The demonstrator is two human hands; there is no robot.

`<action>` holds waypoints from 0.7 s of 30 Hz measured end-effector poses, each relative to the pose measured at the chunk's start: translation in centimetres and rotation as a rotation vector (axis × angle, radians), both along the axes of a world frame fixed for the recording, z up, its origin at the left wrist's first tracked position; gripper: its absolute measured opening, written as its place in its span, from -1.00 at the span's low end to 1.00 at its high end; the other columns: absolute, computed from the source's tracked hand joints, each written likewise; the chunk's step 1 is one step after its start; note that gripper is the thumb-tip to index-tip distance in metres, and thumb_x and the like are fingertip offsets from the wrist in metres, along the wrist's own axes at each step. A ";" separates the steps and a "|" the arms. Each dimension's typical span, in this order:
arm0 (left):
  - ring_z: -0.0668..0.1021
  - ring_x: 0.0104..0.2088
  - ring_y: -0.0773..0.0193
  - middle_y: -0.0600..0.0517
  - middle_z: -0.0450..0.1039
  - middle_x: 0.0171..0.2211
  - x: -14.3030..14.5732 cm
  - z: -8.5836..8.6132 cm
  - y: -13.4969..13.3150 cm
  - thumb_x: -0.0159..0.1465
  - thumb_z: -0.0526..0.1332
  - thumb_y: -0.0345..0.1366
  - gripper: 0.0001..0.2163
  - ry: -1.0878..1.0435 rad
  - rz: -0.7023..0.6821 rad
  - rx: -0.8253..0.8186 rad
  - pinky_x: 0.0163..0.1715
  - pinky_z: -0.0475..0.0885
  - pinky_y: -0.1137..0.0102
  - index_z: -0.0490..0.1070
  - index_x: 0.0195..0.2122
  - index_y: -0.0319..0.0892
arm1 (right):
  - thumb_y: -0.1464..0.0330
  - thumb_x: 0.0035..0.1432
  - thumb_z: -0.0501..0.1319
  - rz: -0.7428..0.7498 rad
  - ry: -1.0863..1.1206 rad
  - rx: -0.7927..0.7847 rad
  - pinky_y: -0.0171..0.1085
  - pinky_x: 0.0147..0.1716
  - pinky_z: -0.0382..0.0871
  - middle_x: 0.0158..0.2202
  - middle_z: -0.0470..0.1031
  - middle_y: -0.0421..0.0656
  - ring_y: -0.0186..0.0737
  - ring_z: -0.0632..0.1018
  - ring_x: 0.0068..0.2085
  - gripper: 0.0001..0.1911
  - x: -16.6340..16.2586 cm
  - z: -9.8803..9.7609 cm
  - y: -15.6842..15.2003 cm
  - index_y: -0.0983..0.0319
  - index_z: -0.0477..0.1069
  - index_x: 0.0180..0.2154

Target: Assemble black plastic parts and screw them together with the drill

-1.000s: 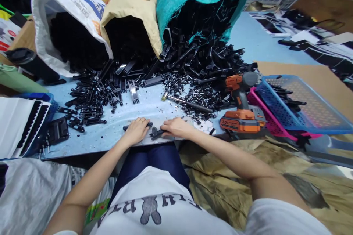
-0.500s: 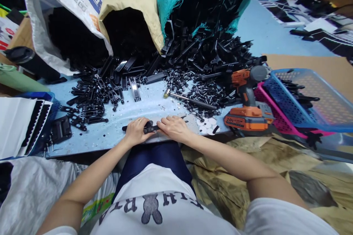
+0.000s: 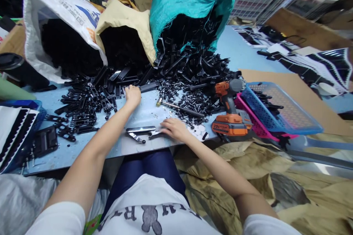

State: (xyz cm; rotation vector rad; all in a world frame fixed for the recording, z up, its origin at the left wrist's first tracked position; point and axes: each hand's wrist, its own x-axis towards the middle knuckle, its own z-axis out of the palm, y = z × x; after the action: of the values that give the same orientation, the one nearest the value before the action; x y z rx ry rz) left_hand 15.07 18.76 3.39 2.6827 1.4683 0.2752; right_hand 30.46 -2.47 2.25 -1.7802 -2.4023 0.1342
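My left hand [image 3: 133,96] reaches to the near edge of the heaped black plastic parts [image 3: 93,93], fingers curled down and closed at a flat part there. What sits between its fingertips is hidden. My right hand [image 3: 174,129] rests low over the table's front edge, fingers loosely stretched and apart, beside the end of a black folding piece [image 3: 158,132]. Left of that lies a shiny black bar with a hinged arm [image 3: 140,130], lying free on the table. A hammer [image 3: 180,108] with a brass-coloured head lies beyond my right hand, against a pile of small screws [image 3: 190,99].
An orange cordless drill [image 3: 230,108] stands at right, next to a blue basket [image 3: 298,125] over a pink one. White, beige and teal sacks [image 3: 179,3] spill black parts at the back. A black tumbler [image 3: 22,69] and a blue bin [image 3: 41,112] are at left.
Both hands were together on a black part at the front edge. Now that part lies on the table, and my left hand has moved forward to the pile. The view has shifted.
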 end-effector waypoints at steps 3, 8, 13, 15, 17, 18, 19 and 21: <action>0.40 -0.12 -0.07 -0.36 0.46 -0.30 1.4 -0.5 2.6 0.15 -0.03 -0.58 -0.77 0.030 0.004 -0.025 -0.13 0.19 0.09 0.41 -0.31 -0.43 | 0.24 0.30 -0.07 -0.416 -0.049 0.055 -0.24 -0.21 0.27 -0.16 0.45 0.02 -0.13 0.42 -0.13 -0.66 2.4 1.0 3.7 0.25 0.37 -0.10; 0.44 -0.14 0.03 -0.28 0.45 -0.24 -1.2 -0.5 0.7 0.20 -0.06 -0.52 -0.75 -0.046 0.006 0.028 -0.15 0.26 0.21 0.39 -0.23 -0.36 | 0.35 0.20 0.05 -0.726 -0.043 -0.071 -0.21 -0.26 0.31 -0.24 0.47 0.08 -0.07 0.48 -0.21 -0.76 6.5 1.0 10.4 0.31 0.41 -0.17; 0.51 -0.35 0.25 -0.02 0.45 -0.36 -9.4 -0.9 -5.6 0.18 0.14 -0.27 -0.82 -0.643 0.124 -0.029 -0.26 0.39 0.37 0.37 -0.24 -0.22 | 0.34 0.17 0.09 -0.599 0.124 0.001 -0.20 -0.19 0.31 -0.16 0.44 0.03 -0.14 0.47 -0.22 -0.76 6.3 0.6 9.4 0.29 0.42 -0.17; 0.51 -0.43 0.31 0.03 0.46 -0.41 -12.4 -1.5 -8.2 0.13 0.19 -0.19 -0.78 -0.790 0.170 -0.174 -0.33 0.42 0.40 0.39 -0.26 -0.21 | 0.29 0.16 0.12 -0.461 0.331 0.048 -0.22 -0.21 0.33 -0.20 0.44 -0.02 -0.18 0.47 -0.25 -0.77 4.7 0.9 7.3 0.28 0.44 -0.23; 0.51 -0.46 0.31 0.04 0.47 -0.45 -14.3 -2.3 -10.2 0.11 0.22 -0.13 -0.75 -0.831 0.192 -0.334 -0.36 0.43 0.41 0.42 -0.29 -0.21 | 0.26 0.14 0.15 -0.273 0.560 0.003 -0.25 -0.24 0.35 -0.28 0.47 -0.08 -0.21 0.48 -0.26 -0.78 2.4 1.2 5.1 0.26 0.46 -0.31; 0.52 -0.46 0.30 0.03 0.48 -0.46 -14.9 -2.6 -10.9 0.11 0.22 -0.12 -0.74 -0.836 0.202 -0.398 -0.37 0.44 0.40 0.42 -0.30 -0.21 | 0.25 0.13 0.16 -0.196 0.632 -0.053 -0.26 -0.26 0.35 -0.32 0.48 -0.10 -0.22 0.48 -0.28 -0.79 1.2 1.4 4.2 0.26 0.47 -0.34; 0.53 -0.46 0.29 0.03 0.48 -0.47 -15.3 -2.8 -11.5 0.12 0.21 -0.11 -0.74 -0.840 0.208 -0.448 -0.37 0.44 0.40 0.42 -0.30 -0.21 | 0.26 0.13 0.16 -0.143 0.671 -0.109 -0.28 -0.28 0.35 -0.35 0.49 -0.11 -0.24 0.49 -0.30 -0.80 0.1 1.4 3.4 0.25 0.47 -0.35; 0.53 -0.48 0.29 0.03 0.47 -0.49 -15.7 -3.1 -12.0 0.13 0.19 -0.09 -0.72 -0.826 0.203 -0.479 -0.40 0.44 0.39 0.42 -0.28 -0.21 | 0.31 0.12 0.17 -0.121 0.661 -0.165 -0.30 -0.31 0.34 -0.38 0.49 -0.13 -0.27 0.48 -0.35 -0.83 -1.7 1.2 2.5 0.25 0.47 -0.38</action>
State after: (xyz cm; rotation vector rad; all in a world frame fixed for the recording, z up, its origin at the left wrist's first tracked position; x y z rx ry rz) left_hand -0.67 6.75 0.33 1.7123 1.2914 0.8021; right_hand 28.75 0.01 3.49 -1.5972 -1.8467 0.7887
